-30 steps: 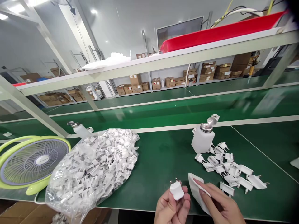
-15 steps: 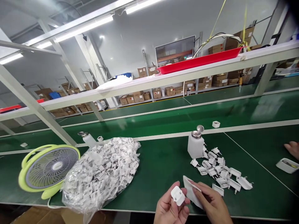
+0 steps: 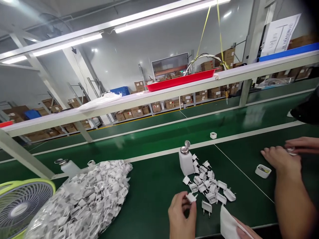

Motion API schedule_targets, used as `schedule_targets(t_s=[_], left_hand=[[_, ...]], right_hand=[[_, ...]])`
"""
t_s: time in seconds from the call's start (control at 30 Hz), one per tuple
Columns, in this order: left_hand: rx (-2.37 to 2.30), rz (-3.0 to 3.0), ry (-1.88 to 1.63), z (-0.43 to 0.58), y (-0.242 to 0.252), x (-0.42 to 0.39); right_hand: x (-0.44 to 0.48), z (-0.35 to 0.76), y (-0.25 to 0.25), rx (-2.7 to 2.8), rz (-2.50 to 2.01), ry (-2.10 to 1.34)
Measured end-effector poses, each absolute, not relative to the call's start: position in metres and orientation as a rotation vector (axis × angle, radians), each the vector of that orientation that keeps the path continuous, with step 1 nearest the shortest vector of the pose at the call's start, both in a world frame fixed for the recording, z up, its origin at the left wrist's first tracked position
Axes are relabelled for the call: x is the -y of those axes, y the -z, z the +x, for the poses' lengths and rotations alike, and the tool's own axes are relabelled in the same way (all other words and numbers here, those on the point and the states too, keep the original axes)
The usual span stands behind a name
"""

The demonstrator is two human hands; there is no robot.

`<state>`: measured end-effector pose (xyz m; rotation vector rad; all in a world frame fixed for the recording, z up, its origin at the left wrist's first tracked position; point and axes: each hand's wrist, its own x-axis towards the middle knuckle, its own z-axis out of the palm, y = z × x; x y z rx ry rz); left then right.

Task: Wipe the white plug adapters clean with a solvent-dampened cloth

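My left hand [image 3: 181, 210] pinches a white two-pin plug piece [image 3: 191, 198] between thumb and fingers, its pins pointing right, at the near-left side of a loose pile of similar plug pieces [image 3: 211, 186]. One plug piece [image 3: 206, 206] lies pins-down just right of that hand. At the bottom edge, my right hand [image 3: 245, 230] is closed on a folded white wipe [image 3: 228, 220]; part of this hand is out of view. Behind the pile stands a white pump bottle [image 3: 186, 162] with its metal lid flipped up.
A clear bag [image 3: 87, 199] full of white plug parts lies left, beside a green fan [image 3: 22, 209] and a second bottle [image 3: 68, 167]. Another person's hands [image 3: 281, 157] work at the right near a small white box [image 3: 263, 171]. A shelf [image 3: 159, 93] crosses behind, bearing a red tray [image 3: 181, 80].
The view has swung to the right. My left hand has carried the plug piece away from the wipe to the pile's near edge. My right hand has drawn apart, keeping the wipe.
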<state>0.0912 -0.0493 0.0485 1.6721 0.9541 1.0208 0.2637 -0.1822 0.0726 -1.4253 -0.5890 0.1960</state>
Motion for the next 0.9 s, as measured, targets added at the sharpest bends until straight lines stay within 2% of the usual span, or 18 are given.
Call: schedule_targets(t_s=[0.1,0.2,0.5,0.7,0.83,0.9], left_hand=[[-0.914,2.048,-0.749,0.140,-0.073,0.042],[-0.904,2.184,-0.601,0.181,-0.085,0.031],[-0.912,2.240,-0.646,0.220,-0.059,0.004],[-0.734,2.274,-0.835,0.194,-0.062,0.006],[-0.643,2.331,-0.935,0.117,-0.054,0.016],[-0.672,2.364,-0.983,0.068,-0.047,0.019]], right_hand=[[0.163,0.326,-0.104,0.618,-1.375,-0.138],[0.151,0.378,-0.132,0.659,-1.325,-0.074],[0.151,0.408,-0.164,0.689,-1.301,0.008],[0.165,0.329,-0.136,0.627,-1.378,-0.140],[0.177,0.243,-0.092,0.572,-1.421,-0.347],[0.174,0.211,-0.072,0.500,-1.371,-0.560]])
